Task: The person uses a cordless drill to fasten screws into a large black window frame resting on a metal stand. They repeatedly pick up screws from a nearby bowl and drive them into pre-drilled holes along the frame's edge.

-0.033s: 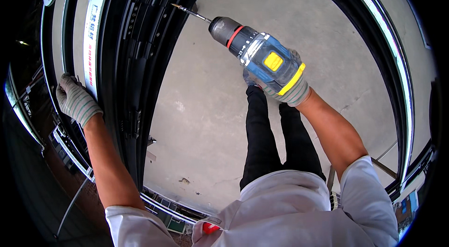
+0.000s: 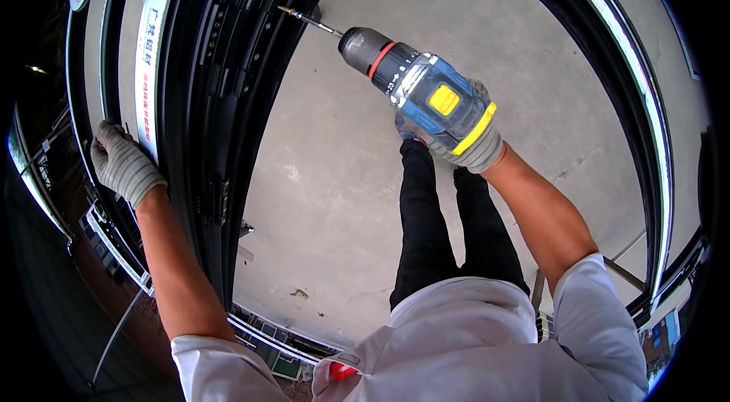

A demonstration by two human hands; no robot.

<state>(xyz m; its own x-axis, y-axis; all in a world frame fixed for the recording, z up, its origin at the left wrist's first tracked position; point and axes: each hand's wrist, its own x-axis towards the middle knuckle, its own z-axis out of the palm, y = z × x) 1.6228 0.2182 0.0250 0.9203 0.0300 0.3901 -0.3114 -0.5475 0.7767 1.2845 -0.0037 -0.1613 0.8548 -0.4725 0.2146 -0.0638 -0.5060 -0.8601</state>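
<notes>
At the far left of my view, the left hand [image 2: 129, 166], in a striped glove, lies at the outer edge of the black frame [image 2: 182, 75], beside a white printed strip [image 2: 154, 44]; its fingertips are partly hidden, so I can't tell whether they are clamped on that edge or merely resting. I'd want that hand bracing the frame firmly, well clear of the bit's line. Further right on the frame run dark fittings [image 2: 247, 22] dotted with small bright heads. The slim bit [image 2: 312, 20] points up and left, its brassy tip overlapping the frame near those fittings; from overhead I can't judge whether it touches. Behind it the blue and yellow drill [image 2: 433, 98] sits out over the concrete floor [image 2: 342, 151], with the right hand [image 2: 475, 151] wrapped around it underneath, the trigger finger out of my sight. To do this well, I'd line the bit squarely with its spot, seat the tip before any trigger, start slowly and press straight along the shaft, wrist and forearm in line.
</notes>
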